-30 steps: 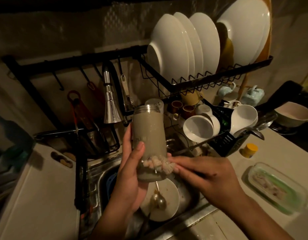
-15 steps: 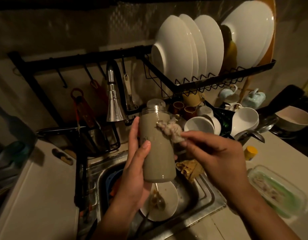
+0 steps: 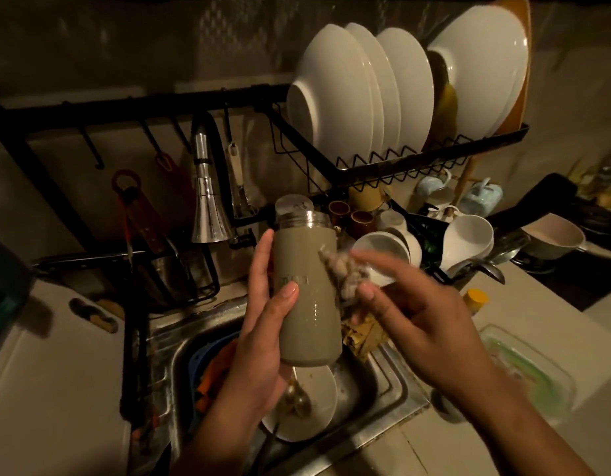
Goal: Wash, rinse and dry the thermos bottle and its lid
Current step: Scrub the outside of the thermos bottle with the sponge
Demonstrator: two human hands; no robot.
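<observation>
The olive-grey thermos bottle (image 3: pixel 309 297) stands upright above the sink (image 3: pixel 383 403), its steel threaded neck open at the top. My left hand (image 3: pixel 262 334) grips its left side and base, thumb across the front. My right hand (image 3: pixel 417 314) pinches a knobbly scrubbing cloth (image 3: pixel 347 273) against the bottle's upper right side; the fingers are motion-blurred. A round pale lid-like disc (image 3: pixel 293 205) shows just behind the bottle's neck; what it is I cannot tell.
In the basin lie a white plate (image 3: pixel 314 403) with a spoon (image 3: pixel 297 400) and blue and orange items. The steel faucet (image 3: pixel 208 207) hangs left of the bottle. A dish rack (image 3: pixel 400 166) with white plates, cups and bowls fills the back right. A plastic container (image 3: pixel 527 369) sits on the right counter.
My right hand carried the cloth from the bottle's lower part up to its neck, then slightly down its right side. My left hand kept its grip on the bottle.
</observation>
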